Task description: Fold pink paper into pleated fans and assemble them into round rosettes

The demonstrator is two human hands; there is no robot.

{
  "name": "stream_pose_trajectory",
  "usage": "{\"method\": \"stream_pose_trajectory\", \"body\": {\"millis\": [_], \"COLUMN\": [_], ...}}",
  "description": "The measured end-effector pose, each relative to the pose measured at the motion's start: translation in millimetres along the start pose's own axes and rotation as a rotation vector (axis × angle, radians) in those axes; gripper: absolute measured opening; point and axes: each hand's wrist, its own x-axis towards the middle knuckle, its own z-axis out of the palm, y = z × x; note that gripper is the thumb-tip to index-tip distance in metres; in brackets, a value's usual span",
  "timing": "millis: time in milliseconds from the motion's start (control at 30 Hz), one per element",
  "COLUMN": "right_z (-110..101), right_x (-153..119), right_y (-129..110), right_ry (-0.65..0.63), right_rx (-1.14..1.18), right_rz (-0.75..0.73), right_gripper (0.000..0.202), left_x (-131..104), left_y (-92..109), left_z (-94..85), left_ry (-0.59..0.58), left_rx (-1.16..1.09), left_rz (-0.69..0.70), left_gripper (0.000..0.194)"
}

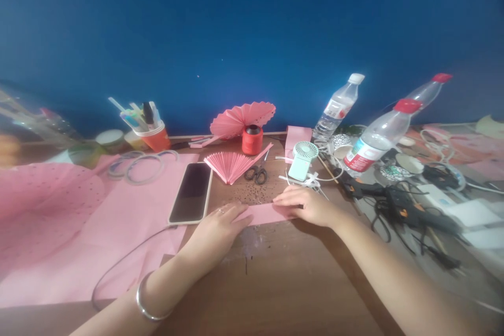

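A narrow folded strip of pink paper (268, 214) lies on the wooden table in front of me. My left hand (224, 223) holds its left end, fingers along the far edge and thumb at the near side. At the right end, my right hand (309, 206) grips the strip between thumb and fingers. Just beyond the strip are a pleated pink paper fan (228, 167), small black-handled scissors (255, 174) and scattered dark specks. A phone (191, 192) rests left of the fan. The strip's two ends are partly covered by my hands.
A scalloped pink paper fan (242, 118) leans behind a red jar (252, 139). Pink sheets (137, 220) spread on the left, near a pen cup (153, 136). Rightward are a mint handheld fan (302, 160), bottles (378, 139), glue guns (397, 202) and cables.
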Motion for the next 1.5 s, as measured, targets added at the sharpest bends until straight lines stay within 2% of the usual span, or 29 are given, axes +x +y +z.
{"method": "stream_pose_trajectory", "body": {"millis": [567, 833, 1067, 1333, 1500], "right_z": [-10, -12, -10, 18, 16], "right_x": [-1, -1, -3, 15, 18], "right_y": [-5, -5, -7, -29, -29], "right_ry": [-0.115, -0.154, -0.183, -0.081, -0.050], "right_rx": [-0.065, -0.067, -0.137, -0.356, -0.387], "right_rz": [0.062, 0.063, 0.085, 0.065, 0.130], "right_gripper": [0.048, 0.047, 0.049, 0.039, 0.031], "left_x": [0, 0, 0, 1, 1], "left_y": [-2, -3, 15, 22, 20], "left_z": [2.7, 1.8, 3.0, 6.5, 5.4], "left_ry": [0.002, -0.019, -0.016, -0.017, -0.045], "left_rx": [0.044, 0.014, 0.071, 0.060, 0.009], "left_rz": [0.015, 0.004, 0.026, 0.021, -0.014], "left_gripper": [0.040, 0.042, 0.037, 0.039, 0.042]}}
